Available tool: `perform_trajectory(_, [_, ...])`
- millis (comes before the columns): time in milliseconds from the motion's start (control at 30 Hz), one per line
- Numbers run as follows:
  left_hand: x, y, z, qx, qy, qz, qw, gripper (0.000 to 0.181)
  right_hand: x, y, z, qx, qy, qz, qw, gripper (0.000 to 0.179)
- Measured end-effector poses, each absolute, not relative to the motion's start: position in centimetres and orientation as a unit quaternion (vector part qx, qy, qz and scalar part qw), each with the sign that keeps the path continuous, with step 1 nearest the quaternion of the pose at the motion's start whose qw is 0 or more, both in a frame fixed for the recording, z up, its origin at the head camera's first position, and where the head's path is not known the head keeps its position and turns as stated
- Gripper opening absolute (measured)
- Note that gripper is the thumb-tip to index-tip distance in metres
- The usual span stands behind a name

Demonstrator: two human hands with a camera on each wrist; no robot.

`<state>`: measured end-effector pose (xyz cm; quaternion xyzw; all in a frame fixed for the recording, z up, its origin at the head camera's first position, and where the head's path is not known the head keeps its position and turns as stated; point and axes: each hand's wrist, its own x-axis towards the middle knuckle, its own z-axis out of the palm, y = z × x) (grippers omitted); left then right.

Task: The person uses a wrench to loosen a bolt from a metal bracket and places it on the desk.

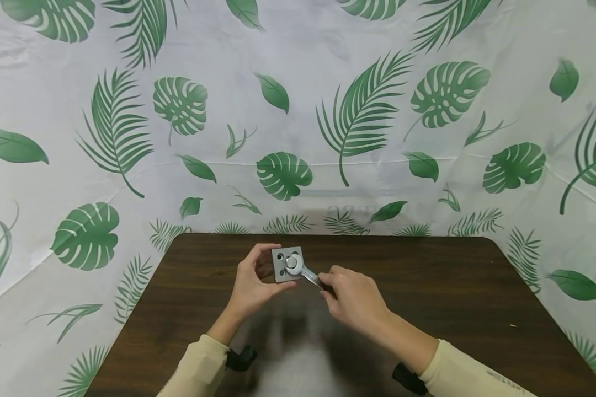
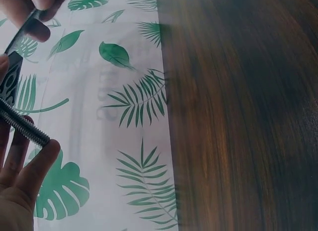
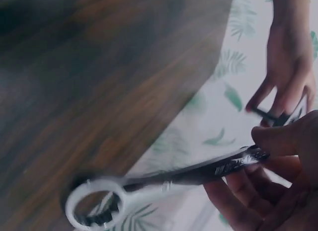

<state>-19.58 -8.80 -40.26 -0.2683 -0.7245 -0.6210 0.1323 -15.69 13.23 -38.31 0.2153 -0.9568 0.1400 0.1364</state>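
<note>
Above the table, my left hand (image 1: pixel 250 282) grips a square grey metal plate (image 1: pixel 279 264) with holes, by its edges between thumb and fingers. A bolt (image 1: pixel 291 263) passes through it; the threaded shank (image 2: pixel 25 124) sticks out behind, close to a left fingertip. My right hand (image 1: pixel 355 295) pinches a metal wrench (image 1: pixel 312 277) by its handle. One end of this wrench sits over the bolt head. Its other end, a ring (image 3: pixel 72 206), points back toward the right wrist camera and has nothing in it. The right palm is hidden in the head view.
A dark wood-grain table (image 1: pixel 179 331) lies beneath both hands. White cloth with green leaf prints (image 1: pixel 298 127) hangs behind and around it. Black wrist devices (image 1: pixel 240 358) are strapped under both forearms. A tiny pale speck (image 1: pixel 512 325) lies on the table at right.
</note>
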Motion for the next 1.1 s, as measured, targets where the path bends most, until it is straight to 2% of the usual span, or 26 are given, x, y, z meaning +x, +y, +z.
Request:
perform_trajectory(200, [-19.5,-8.9,-40.2,-0.283,-0.723,-0.618,0.123,0.072,-17.9,15.0,-38.2,0.277,-0.936,0.087,0.200,0.023])
perform_trajectory(500, [-19.4,-8.8,-40.1,-0.288,-0.721,-0.624,0.090,0.072,-20.9,16.5,-36.8,0.372,-0.889,-0.039,0.263,0.038])
perform_trajectory(800, [-19.7,-8.8,-40.3,-0.315,-0.718,-0.617,0.073,0.071,-23.2,16.6,-35.0,0.453,-0.819,-0.160,0.313,0.025])
perform_trajectory(1100, [-19.7,-8.6,-40.1,-0.324,-0.725,-0.604,0.067,0.072,-24.4,15.9,-33.9,0.480,-0.780,-0.190,0.353,0.020])
